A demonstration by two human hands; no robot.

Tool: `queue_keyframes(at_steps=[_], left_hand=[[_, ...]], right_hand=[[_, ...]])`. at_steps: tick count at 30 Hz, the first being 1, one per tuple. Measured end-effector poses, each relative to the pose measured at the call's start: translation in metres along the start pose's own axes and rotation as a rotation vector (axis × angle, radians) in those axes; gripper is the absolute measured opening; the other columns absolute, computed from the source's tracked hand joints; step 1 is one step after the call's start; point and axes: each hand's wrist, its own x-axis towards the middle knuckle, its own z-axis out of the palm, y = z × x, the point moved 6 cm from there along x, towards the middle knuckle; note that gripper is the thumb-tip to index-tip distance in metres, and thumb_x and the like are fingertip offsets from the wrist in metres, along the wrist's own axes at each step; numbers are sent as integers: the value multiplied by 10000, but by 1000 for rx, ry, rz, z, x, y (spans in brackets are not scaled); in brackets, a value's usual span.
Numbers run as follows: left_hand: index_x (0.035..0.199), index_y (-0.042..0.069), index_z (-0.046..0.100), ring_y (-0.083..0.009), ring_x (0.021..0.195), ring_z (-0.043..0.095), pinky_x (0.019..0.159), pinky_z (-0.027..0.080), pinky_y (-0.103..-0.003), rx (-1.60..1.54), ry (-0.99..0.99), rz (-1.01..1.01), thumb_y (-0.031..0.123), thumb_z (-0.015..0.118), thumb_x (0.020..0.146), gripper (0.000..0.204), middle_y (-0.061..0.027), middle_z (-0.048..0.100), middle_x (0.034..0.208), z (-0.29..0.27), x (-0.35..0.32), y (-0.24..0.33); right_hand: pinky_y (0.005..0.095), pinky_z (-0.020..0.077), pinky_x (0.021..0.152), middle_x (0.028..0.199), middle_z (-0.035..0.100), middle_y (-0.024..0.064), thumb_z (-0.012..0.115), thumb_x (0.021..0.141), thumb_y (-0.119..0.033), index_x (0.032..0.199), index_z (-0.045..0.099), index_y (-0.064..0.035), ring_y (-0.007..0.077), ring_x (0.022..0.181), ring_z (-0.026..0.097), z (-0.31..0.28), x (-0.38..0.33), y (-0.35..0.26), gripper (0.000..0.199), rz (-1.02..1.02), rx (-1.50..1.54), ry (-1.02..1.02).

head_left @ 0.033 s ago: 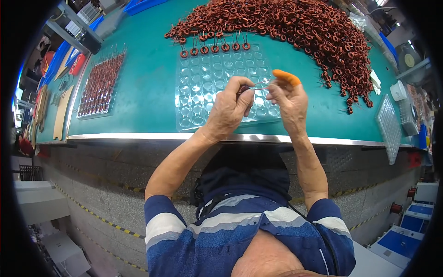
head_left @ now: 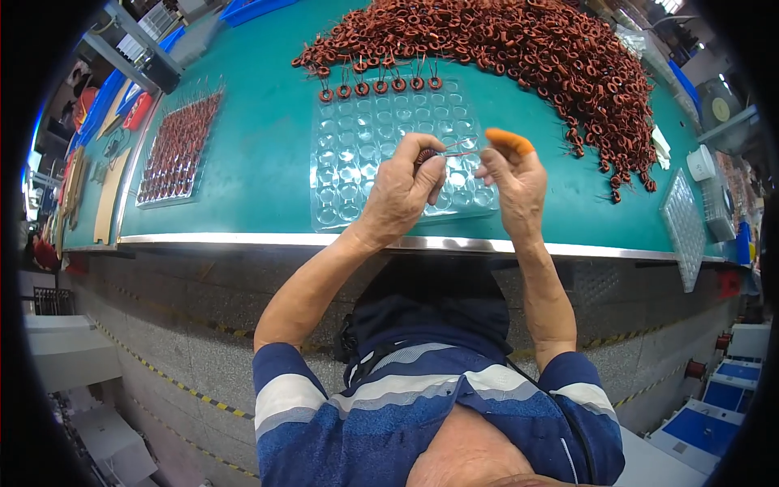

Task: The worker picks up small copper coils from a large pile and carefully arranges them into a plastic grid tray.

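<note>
My left hand [head_left: 402,183] is closed round a small toroidal coil [head_left: 425,156], pinched between thumb and forefinger and partly hidden by them. Two thin wire leads [head_left: 458,152] stick out of the coil toward the right. My right hand [head_left: 517,178], with an orange finger cot [head_left: 510,140] on one finger, has its thumb and fingertips together at the end of a lead. Beneath both hands lies a clear plastic tray [head_left: 349,191] with round pockets. Along its far edge sits a row of several red-brown coils [head_left: 380,86], leads pointing away from me.
A large heap of red-brown coils [head_left: 519,40] covers the far right of the green table [head_left: 260,162]. On the left stands a tray filled with coils [head_left: 174,154]. Another clear tray [head_left: 683,227] overhangs the front edge at right, near a white round container [head_left: 699,162].
My right hand has shifted slightly right, away from the coil, and its orange-tipped finger is a little lower. The left hand keeps its hold, and the leads now show more clearly apart.
</note>
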Motion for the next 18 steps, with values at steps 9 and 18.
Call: queue_keyframes(at_steps=[9, 18], left_hand=[[1149, 31, 465, -247, 735, 596, 661, 479, -341, 411, -202, 179, 178, 550, 968, 249, -115, 590, 825, 2, 10, 15], [1112, 30, 482, -306, 867, 622, 736, 502, -379, 678, -541, 334, 170, 637, 895, 301, -154, 595, 924, 5, 12, 49]], right_hand=[[190, 405, 484, 657, 590, 21, 642, 924, -295, 895, 655, -5, 78, 530, 539, 16, -13, 11, 292, 335, 146, -252], [201, 404, 480, 642, 594, 21, 651, 907, -235, 856, 658, -8, 83, 517, 529, 20, -10, 4, 233, 371, 209, -343]])
